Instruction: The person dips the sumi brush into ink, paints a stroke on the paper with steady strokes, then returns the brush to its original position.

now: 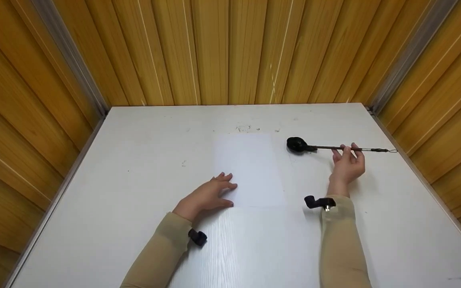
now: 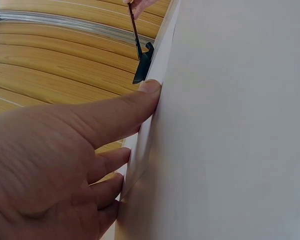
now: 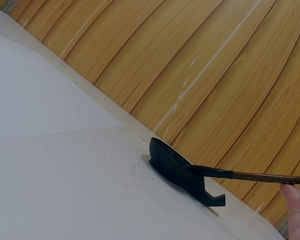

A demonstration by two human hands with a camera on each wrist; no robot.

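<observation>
My right hand [image 1: 347,168] pinches the thin handle of a black ladle [image 1: 295,145] on the right side of the table. In the right wrist view, the ladle's [image 3: 170,165] bowl is low over the tabletop, its hollow facing up, and a short hooked black piece juts out below the handle. A wire loop ends the handle at the far right. My left hand [image 1: 206,196] rests with fingers spread on the left edge of a white paper sheet [image 1: 254,168]. The left wrist view shows the thumb and fingertips of this hand [image 2: 55,155] touching the surface.
The white table [image 1: 126,192] has small dark marks near its back. Wood-patterned panels [image 1: 214,52] rise behind it and at both sides, with metal strips [image 1: 70,56] at the corners. Each sleeve carries a small black wrist device [image 1: 318,202].
</observation>
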